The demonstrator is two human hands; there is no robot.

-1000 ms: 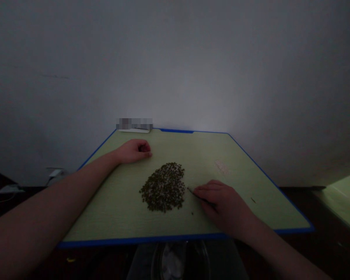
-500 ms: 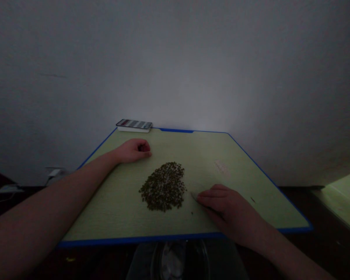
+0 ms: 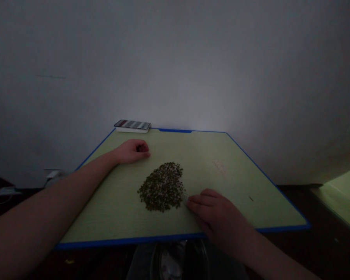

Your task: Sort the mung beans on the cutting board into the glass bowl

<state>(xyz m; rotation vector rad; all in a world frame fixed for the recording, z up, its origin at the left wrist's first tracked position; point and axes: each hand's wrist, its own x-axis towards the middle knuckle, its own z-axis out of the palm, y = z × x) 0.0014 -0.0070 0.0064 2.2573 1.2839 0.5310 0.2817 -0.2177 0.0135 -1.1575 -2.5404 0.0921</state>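
A heap of small dark-green beans [image 3: 162, 186] lies in the middle of a pale green table top with a blue rim [image 3: 128, 241]. My right hand [image 3: 214, 214] rests on the table just right of the heap. Its fingers are pinched together around a thin stick-like tool whose pale tip [image 3: 185, 198] touches the heap's near right edge. My left hand [image 3: 132, 151] lies far left of the heap, curled into a loose fist with the forearm flat on the table. The room is dim.
A phone [image 3: 132, 125] lies at the table's far left corner against the grey wall. A glass bowl [image 3: 175, 260] sits below the near edge. One dark speck [image 3: 251, 198] lies at the right. A second green surface [image 3: 342, 194] shows far right.
My right hand has slid left and a little nearer, bringing the tool's tip to the heap's edge. My left hand has stayed still.
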